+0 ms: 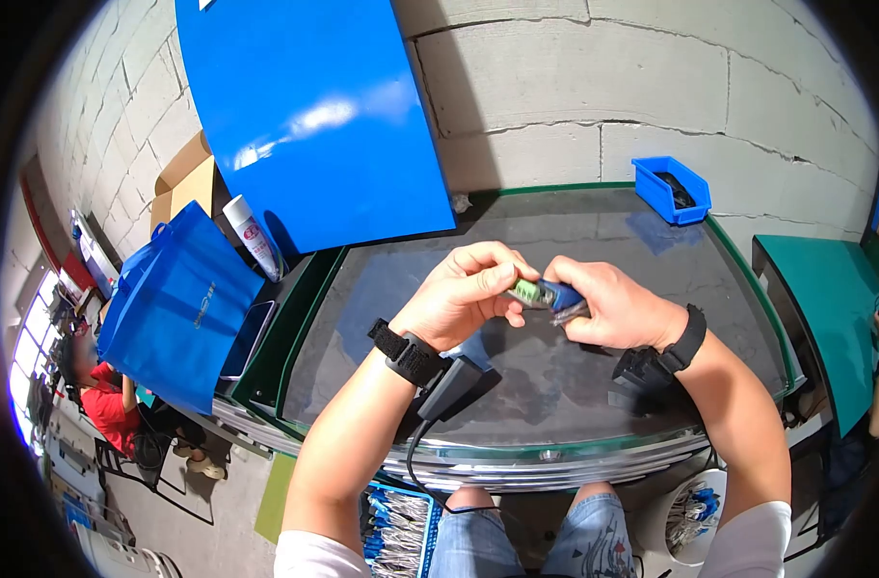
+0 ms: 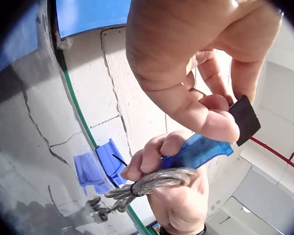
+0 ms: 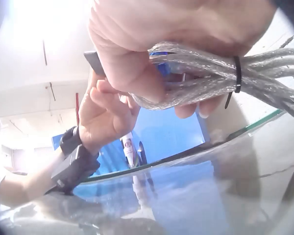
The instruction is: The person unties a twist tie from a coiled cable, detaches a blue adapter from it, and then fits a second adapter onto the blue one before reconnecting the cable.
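Observation:
In front of the chest, my left hand (image 1: 459, 297) pinches a small green terminal block (image 1: 526, 291) between thumb and fingers. My right hand (image 1: 621, 306) grips a blue translucent adapter plug (image 2: 201, 152) right beside it. A clear, silvery cable (image 2: 157, 182), coiled and bound with a black tie (image 3: 237, 73), hangs from the right hand's grip. In the left wrist view, a flat black piece (image 2: 245, 120) sticks out at the left fingertips. The fingers hide much of where the green block and blue plug meet.
Below the hands lies a dark glossy tabletop (image 1: 391, 385) with a green edge. A blue bin (image 1: 676, 197) stands at the back right; a spray can (image 1: 252, 236) and blue bag (image 1: 174, 313) at the left. Cable-filled containers, a blue basket (image 1: 434, 539) and white bucket (image 1: 642, 511), flank the knees.

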Motion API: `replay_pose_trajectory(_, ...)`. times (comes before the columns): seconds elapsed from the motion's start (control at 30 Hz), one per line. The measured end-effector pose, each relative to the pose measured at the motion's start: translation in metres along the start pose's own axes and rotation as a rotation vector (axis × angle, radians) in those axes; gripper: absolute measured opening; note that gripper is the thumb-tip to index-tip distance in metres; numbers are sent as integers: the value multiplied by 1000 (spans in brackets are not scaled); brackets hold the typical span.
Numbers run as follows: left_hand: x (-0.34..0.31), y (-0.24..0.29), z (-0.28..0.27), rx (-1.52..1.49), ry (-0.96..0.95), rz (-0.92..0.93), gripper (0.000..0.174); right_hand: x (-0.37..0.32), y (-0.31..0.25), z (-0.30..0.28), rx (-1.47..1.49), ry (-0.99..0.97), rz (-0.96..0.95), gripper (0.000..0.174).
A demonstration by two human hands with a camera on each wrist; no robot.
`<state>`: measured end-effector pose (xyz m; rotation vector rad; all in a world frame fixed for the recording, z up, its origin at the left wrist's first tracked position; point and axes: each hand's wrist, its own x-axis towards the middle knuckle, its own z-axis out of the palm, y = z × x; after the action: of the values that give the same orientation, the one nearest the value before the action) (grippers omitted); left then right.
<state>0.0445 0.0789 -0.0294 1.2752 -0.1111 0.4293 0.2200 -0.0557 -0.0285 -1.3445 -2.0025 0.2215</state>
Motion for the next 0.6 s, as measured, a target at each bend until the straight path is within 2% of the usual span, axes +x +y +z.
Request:
replay_pose_trajectory(0.07, -1, 1, 2, 16, -85, -26, 21, 1, 5, 6, -13, 0, -14, 31)
replay_pose_trajectory(0.2, -1, 4, 6, 45, -120, -13, 21, 1, 7, 9, -60, 30, -64, 33)
replay_pose_trajectory(0.53, 0, 4, 10, 75, -91, 25, 24, 1, -1, 6, -268, 184, -59, 36)
replay_pose_trajectory(0.6, 0, 2, 11, 59, -138, 82, 37, 1, 3, 7, -275, 228, -80, 37)
